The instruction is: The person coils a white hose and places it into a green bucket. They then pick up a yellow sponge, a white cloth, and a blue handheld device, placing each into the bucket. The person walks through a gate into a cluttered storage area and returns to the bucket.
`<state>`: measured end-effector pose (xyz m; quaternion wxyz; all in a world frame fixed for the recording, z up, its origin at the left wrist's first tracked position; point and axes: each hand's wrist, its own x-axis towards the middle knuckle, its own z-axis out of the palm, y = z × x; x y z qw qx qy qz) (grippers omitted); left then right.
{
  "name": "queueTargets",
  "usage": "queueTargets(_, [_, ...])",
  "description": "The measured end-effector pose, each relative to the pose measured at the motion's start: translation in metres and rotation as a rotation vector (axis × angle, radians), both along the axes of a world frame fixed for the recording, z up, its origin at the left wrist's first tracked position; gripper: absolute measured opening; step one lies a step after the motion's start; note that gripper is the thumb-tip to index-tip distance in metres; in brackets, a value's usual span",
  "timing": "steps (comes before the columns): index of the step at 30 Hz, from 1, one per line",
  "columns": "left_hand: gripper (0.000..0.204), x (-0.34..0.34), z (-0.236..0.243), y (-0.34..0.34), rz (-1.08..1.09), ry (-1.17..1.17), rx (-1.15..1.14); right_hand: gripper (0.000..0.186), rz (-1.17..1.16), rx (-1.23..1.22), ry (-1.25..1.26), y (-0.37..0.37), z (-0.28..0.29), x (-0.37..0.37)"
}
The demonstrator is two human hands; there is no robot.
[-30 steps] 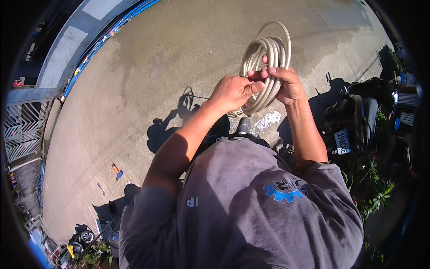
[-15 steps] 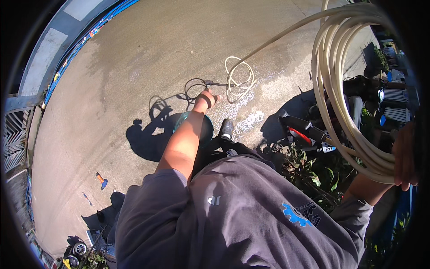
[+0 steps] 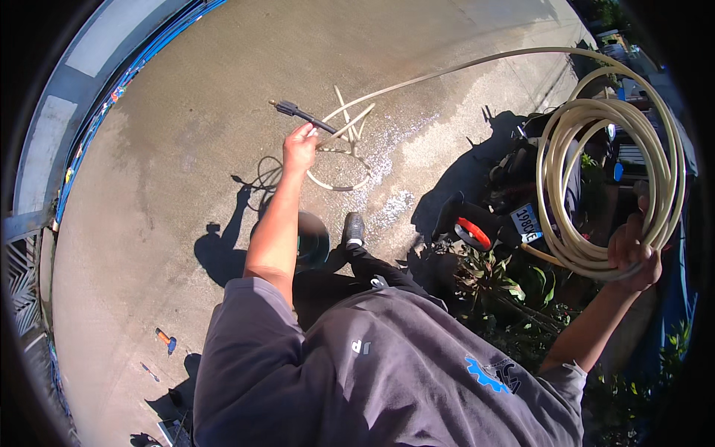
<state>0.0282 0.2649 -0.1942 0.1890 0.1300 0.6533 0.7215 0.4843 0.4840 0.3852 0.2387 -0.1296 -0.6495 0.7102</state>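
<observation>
A cream-coloured hose (image 3: 547, 175) hangs in thick loops at the right, and my right hand (image 3: 633, 253) is closed around the lower part of the coil. From the coil's top, one length arcs left across to my left hand (image 3: 300, 147). That hand grips the hose by its black end section, my arm stretched out ahead. Beyond the fingers a black end fitting (image 3: 287, 109) with a brass-coloured tip points up and left. A few loose loops dangle just right of the left hand, above the ground.
Below my left forearm stands a dark teal bucket (image 3: 316, 238). A motorcycle with a red tail light (image 3: 472, 233) is parked at the right, beside leafy plants (image 3: 484, 276). An orange-and-blue hammer (image 3: 166, 340) lies on the partly wet concrete (image 3: 186, 186).
My left hand has moved left and forward with the hose end, its fitting now pointing left. My right hand and the coil have swung lower and inward, fully into view.
</observation>
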Motion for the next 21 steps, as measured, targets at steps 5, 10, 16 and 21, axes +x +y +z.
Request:
queueTargets(5, [0.038, -0.113, 0.129, -0.060, 0.050, 0.095, -0.222, 0.044, -0.263, -0.319, -0.462, 0.028, -0.229, -0.113])
queueTargets(10, [0.035, -0.157, 0.217, -0.109, 0.178, 0.239, -0.145, 0.042, -0.116, -0.521, -0.439, -0.002, -0.320, -0.161])
queueTargets(16, [0.042, -0.154, 0.298, -0.178, -0.054, 0.346, -0.712, 0.047, -0.018, -0.623, -0.169, 0.017, -0.272, -0.158])
queueTargets(21, [0.038, -0.128, 0.363, -0.182, 0.127, 0.046, -0.015, 0.042, 0.069, -0.597, -0.127, -0.006, -0.247, -0.186])
